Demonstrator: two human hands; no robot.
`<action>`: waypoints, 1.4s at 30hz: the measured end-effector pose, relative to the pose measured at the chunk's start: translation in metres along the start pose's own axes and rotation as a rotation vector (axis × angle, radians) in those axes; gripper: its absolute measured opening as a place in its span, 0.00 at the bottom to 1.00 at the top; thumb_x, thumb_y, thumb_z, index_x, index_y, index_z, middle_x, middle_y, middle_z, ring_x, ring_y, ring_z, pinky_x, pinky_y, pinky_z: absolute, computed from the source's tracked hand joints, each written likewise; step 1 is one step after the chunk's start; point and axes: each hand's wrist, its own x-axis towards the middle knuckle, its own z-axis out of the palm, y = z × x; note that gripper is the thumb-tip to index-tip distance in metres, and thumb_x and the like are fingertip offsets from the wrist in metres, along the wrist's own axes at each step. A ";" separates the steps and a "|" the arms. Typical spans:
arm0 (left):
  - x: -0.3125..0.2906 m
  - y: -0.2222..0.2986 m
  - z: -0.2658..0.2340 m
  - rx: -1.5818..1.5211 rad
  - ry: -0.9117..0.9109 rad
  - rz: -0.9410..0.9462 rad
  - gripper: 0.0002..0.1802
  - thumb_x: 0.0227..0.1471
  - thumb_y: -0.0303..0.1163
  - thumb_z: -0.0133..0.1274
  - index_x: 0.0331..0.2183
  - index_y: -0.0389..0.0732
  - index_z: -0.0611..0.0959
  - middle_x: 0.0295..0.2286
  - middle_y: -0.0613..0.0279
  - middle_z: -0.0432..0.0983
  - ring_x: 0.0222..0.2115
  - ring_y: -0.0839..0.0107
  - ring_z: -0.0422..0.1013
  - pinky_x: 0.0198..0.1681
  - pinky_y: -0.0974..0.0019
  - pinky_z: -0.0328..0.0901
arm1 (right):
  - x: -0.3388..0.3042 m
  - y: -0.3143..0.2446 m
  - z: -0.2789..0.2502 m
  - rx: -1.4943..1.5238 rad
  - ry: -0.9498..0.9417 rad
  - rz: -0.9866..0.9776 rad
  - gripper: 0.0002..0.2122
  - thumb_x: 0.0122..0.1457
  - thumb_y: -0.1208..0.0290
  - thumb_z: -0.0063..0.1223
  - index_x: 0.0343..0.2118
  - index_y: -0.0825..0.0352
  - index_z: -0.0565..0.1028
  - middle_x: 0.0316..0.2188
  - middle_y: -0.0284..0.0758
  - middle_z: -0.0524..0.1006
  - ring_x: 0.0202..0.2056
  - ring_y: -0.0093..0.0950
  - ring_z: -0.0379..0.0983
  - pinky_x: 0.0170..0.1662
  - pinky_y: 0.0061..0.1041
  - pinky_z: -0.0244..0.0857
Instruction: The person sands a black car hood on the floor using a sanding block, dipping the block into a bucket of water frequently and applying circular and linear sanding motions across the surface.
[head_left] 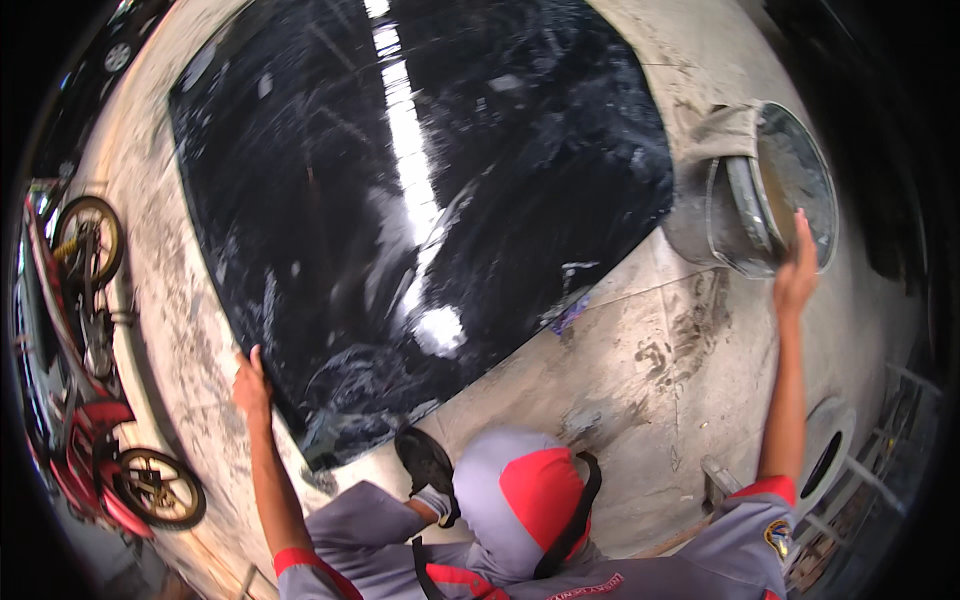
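A large glossy black panel [320, 230], wet and streaked with greyish smears, lies on the floor in front of me. My left hand [252, 385] is at its near left edge, fingers apart. Whether it presses on the edge I cannot tell. My right arm reaches out to a metal bucket [690, 215] beyond the panel's right corner. My right hand [795, 275] is at the bucket's near rim with fingers stretched out and nothing visible in it. Murky water [790, 180] shows inside the bucket. A grey-beige cloth [725, 130] hangs over its far left rim.
A red motorcycle [95, 420] stands at the left. A small purple-blue item [570, 315] lies by the panel's near right edge. My shoe [425, 460] is close to the near edge. A tyre [830, 450] and a metal frame [875, 485] are at the lower right. Stains mark the concrete floor [640, 310].
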 end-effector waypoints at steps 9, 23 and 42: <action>-0.031 0.033 -0.015 -0.226 0.037 -0.066 0.34 0.65 0.64 0.37 0.45 0.39 0.69 0.30 0.38 0.81 0.34 0.36 0.78 0.37 0.40 0.71 | 0.050 0.212 0.017 -0.222 -0.882 -0.155 0.16 0.48 0.79 0.49 0.41 0.72 0.81 0.36 0.56 0.80 0.39 0.53 0.78 0.46 0.44 0.70; -0.023 0.012 -0.001 -0.419 0.056 0.033 0.29 0.68 0.57 0.38 0.44 0.35 0.67 0.31 0.30 0.78 0.34 0.30 0.74 0.38 0.36 0.65 | -0.066 0.015 -0.058 0.290 -0.877 0.722 0.23 0.68 0.58 0.36 0.42 0.71 0.81 0.34 0.28 0.77 0.37 0.24 0.69 0.43 0.29 0.64; -0.020 0.048 0.017 -0.659 0.006 -0.019 0.33 0.68 0.60 0.34 0.45 0.35 0.70 0.29 0.27 0.76 0.34 0.28 0.72 0.38 0.37 0.62 | -0.158 0.194 0.007 -0.385 -0.737 0.261 0.13 0.67 0.70 0.48 0.46 0.75 0.77 0.33 0.35 0.82 0.30 0.31 0.76 0.36 0.37 0.71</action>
